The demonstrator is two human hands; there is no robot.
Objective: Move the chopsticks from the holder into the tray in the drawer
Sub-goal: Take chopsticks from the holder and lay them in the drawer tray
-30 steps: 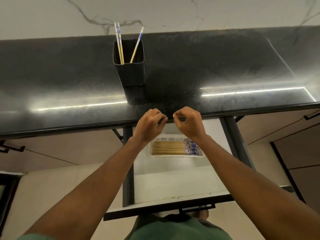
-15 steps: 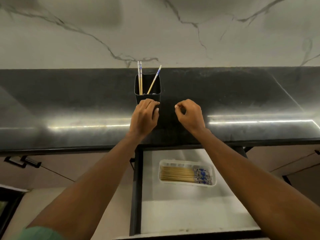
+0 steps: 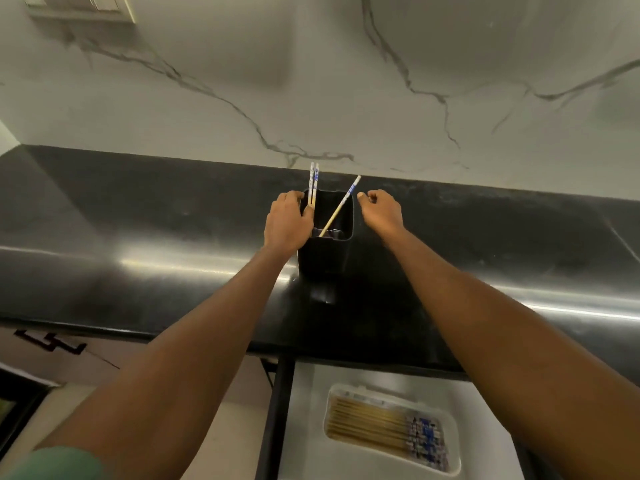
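Our left hand (image 3: 287, 220) pinches the two upright chopsticks (image 3: 313, 181) at the black holder's (image 3: 327, 258) left rim. Our right hand (image 3: 381, 211), fingers curled and holding nothing, hovers beside a third, leaning chopstick (image 3: 341, 204). Below, the drawer's (image 3: 304, 427) tray (image 3: 453, 445) holds more.

Ahead of you stands a white marble wall (image 3: 311, 81) with grey veins, a switch plate (image 3: 79, 6) at its top left corner. The glossy black counter (image 3: 138, 220) runs along it and mirrors a long strip of light (image 3: 194, 263). Down on your left, a pale cabinet front (image 3: 110, 348) carries a black handle (image 3: 52, 342).
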